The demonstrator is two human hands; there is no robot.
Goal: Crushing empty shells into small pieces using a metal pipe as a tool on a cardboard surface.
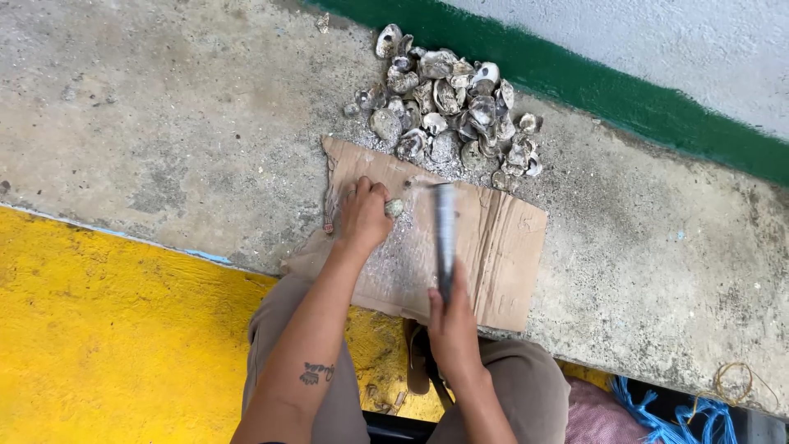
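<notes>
Landmark: cardboard, a torn brown sheet flat on a grey concrete ledge, its near edge overhanging the ledge lip

- Knees: tan trousers at the cardboard's near edge, below both forearms
- Rope: blue, bunched, near and right of the cardboard, beside a pink cloth
- Floor: yellow painted surface near and left of the cardboard, below the ledge
- Right hand: at the cardboard's near edge, fist closed round the handle of a tool
- Tool: dark, rod-like, blurred with motion; runs from the fist out over the cardboard's middle, head end near the shell; whether it touches cannot be told
- Left hand: on the cardboard's left part, palm down, fingertips pinching the shell and holding it against the sheet
- Shell: small, grey-white, on the cardboard toward its far-left edge, just right of the left fingers; pale grit lies around it
- Pile: heap of rough grey and white shells on the ledge, touching the cardboard's far edge
- Stripe: green band on the wall foot, beyond the pile
</notes>
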